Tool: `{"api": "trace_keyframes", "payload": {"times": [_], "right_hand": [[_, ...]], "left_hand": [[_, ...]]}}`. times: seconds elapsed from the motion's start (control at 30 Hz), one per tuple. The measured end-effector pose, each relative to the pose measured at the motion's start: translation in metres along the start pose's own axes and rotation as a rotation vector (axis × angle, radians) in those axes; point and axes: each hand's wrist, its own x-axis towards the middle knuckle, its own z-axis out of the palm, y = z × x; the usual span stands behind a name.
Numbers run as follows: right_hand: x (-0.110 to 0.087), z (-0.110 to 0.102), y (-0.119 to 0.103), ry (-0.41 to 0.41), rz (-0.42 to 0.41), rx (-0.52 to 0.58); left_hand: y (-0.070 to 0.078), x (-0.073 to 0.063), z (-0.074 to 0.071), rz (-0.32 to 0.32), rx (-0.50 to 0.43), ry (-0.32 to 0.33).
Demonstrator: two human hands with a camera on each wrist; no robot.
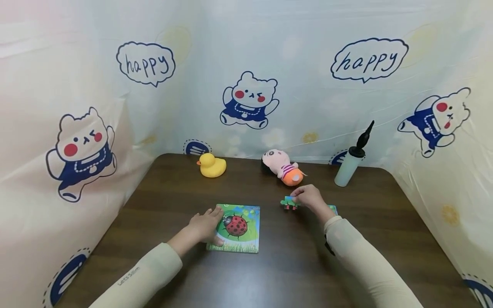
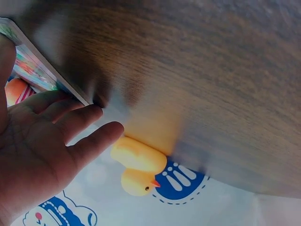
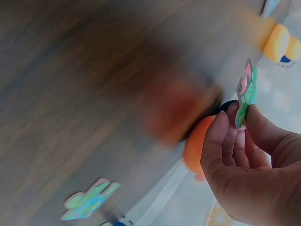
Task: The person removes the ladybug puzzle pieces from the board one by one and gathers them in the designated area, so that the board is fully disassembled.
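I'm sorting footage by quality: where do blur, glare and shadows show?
Head: pale glare on the near tabletop; left wrist: dark shadows beside the ladybug board, yellow reflection of the duck; right wrist: tabletop blurred, with a reddish smear, the pinched puzzle piece crisper.

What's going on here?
A person is working with jigsaw pieces at a table. The left hand rests, fingers straight, on the left side of a ladybug picture board. The right hand pinches a green puzzle piece, off to the board's right and apart from it. A second piece lies loose near the right forearm. A yellow duck, a doll and a hand pump sit untouched toward the far edge.
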Motion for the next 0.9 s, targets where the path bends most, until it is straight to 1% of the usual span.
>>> {"api": "trace_keyframes", "payload": {"times": [0.13, 0.33, 0.43, 0.53, 0.7, 0.9], "right_hand": [[0.004, 0.000, 0.008, -0.006, -0.005, -0.032], [0.009, 0.001, 0.016, 0.009, -0.043, -0.150], [0.010, 0.001, 0.018, 0.025, -0.055, -0.188], [0.010, -0.001, 0.019, 0.027, -0.062, -0.207], [0.009, -0.002, 0.019, 0.028, -0.047, -0.225], [0.008, -0.002, 0.022, 0.046, -0.061, -0.278]], "left_hand": [[-0.002, 0.000, 0.000, -0.002, -0.008, 0.000], [-0.004, 0.000, -0.002, -0.002, -0.004, -0.011], [-0.004, 0.001, -0.002, 0.008, -0.007, -0.005], [-0.003, 0.002, -0.001, 0.008, -0.015, -0.005], [-0.001, 0.000, -0.001, 0.003, -0.022, -0.012], [0.000, -0.001, -0.001, 0.006, -0.034, -0.012]]}}
